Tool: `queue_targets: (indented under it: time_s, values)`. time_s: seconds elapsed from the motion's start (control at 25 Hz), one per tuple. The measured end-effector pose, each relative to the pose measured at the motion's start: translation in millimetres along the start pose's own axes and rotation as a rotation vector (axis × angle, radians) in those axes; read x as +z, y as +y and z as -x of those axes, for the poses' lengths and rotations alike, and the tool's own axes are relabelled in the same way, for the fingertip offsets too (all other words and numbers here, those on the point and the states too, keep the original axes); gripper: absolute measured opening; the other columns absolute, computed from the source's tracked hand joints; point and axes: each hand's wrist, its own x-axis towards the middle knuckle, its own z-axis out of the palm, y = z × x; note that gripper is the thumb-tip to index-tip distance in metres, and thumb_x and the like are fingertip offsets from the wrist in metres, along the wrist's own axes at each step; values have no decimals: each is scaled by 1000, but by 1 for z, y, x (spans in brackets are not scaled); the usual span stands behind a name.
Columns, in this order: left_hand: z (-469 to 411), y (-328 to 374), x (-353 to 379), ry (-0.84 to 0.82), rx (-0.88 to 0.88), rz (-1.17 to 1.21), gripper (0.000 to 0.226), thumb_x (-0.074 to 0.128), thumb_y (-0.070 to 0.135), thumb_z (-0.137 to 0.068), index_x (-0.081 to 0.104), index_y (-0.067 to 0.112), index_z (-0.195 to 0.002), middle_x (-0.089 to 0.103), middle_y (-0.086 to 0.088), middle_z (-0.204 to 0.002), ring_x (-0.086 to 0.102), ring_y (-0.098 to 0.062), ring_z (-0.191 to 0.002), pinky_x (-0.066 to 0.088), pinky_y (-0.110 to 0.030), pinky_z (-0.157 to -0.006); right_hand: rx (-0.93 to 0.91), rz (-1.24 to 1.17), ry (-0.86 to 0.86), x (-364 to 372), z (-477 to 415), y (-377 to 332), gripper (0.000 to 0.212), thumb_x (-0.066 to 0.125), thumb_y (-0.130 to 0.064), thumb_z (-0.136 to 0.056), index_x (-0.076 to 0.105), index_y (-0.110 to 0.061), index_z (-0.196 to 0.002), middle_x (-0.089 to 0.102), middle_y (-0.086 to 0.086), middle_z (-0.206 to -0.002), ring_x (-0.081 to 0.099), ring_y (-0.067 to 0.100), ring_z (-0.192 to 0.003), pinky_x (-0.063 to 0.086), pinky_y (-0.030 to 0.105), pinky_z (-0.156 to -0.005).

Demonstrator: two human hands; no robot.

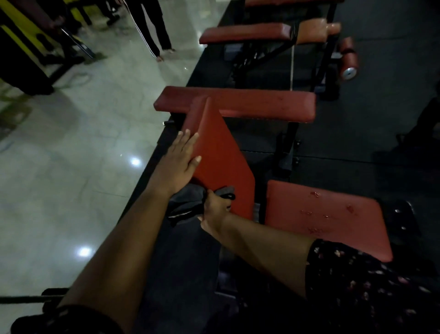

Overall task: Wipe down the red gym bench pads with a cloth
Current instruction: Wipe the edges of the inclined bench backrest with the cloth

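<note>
1. We count two hands. The left hand (177,167) lies flat, fingers straight and close together, pressed against the left edge of a tilted red pad (221,155); it grips nothing.
2. The right hand (215,209) is curled round one dark cloth (185,202), holding it bunched against the lower end of that tilted pad, just below the left wrist. Part of the cloth hangs down to the left of the right hand.
3. We count six pads, not counting the rollers. The tilted pad is the nearest to the hands. A scuffed seat pad (328,214) lies just to its right, with a narrow gap between them.
4. One long flat pad (238,102) runs crosswise behind the upper tip of the tilted pad. Farther back lies another flat pad (245,33), with a paler orange-red pad (312,29) at its right end. The sixth pad (285,2) is cut by the top edge.
5. Two red roller pads (348,59) sit to the right of the orange-red pad, one above the other.
6. All the benches stand on a black mat (381,119). To its left lies a glossy pale tiled floor (71,155) showing two bright light spots.
7. At the top left we see the two legs of a standing person (152,28) and a yellow-and-black machine (19,35).
8. The right arm wears a dark flowered sleeve (357,286).
</note>
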Motion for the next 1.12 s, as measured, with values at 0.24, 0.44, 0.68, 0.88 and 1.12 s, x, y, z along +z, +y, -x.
queue_targets:
  time_s: [0.24, 0.44, 0.68, 0.88, 1.12]
  values:
    - [7, -7, -7, -80, -16, 78, 58, 35, 38, -104, 10, 31, -156, 2, 12, -163, -6, -3, -147, 15, -44, -119, -328, 425, -19, -14, 128, -45, 94, 68, -48, -57, 37, -19, -141, 48, 7, -133, 52, 30, -121, 46, 45, -100]
    - [16, -12, -6, -43, -22, 116, 52, 31, 39, -105, 17, 33, -154, 9, 16, -162, -5, 6, -142, 16, -45, -118, -1384, 1585, -167, -91, 159, -63, 73, 68, -21, -78, 36, -28, -143, 30, 5, -152, 53, 41, -112, 54, 45, -74]
    - [12, -21, -9, 13, 16, 157, 44, 31, 31, -107, 30, 33, -151, 25, 13, -159, 11, 2, -144, 20, -41, -120, -2252, 2131, -185, -73, 119, -121, 45, 30, -24, -94, 53, -26, -133, 37, 1, -144, 46, 40, -112, 51, 40, -61]
    - [13, -22, 2, 67, -4, 112, 49, 22, 42, -104, 31, 32, -151, 26, 12, -158, 13, -3, -147, 19, -43, -121, -2321, 2515, -357, -75, 90, -126, 74, 44, -54, -91, 35, -3, -143, 30, 8, -147, 38, 39, -119, 52, 45, -66]
    - [23, 3, 19, 236, -171, 94, 61, 17, 47, -97, 28, 23, -153, 28, 3, -159, 14, -9, -148, 15, -38, -121, -2553, 2353, -535, -74, 68, -141, 44, 32, -23, -98, 52, -20, -137, 47, -9, -142, 40, 34, -113, 52, 40, -63]
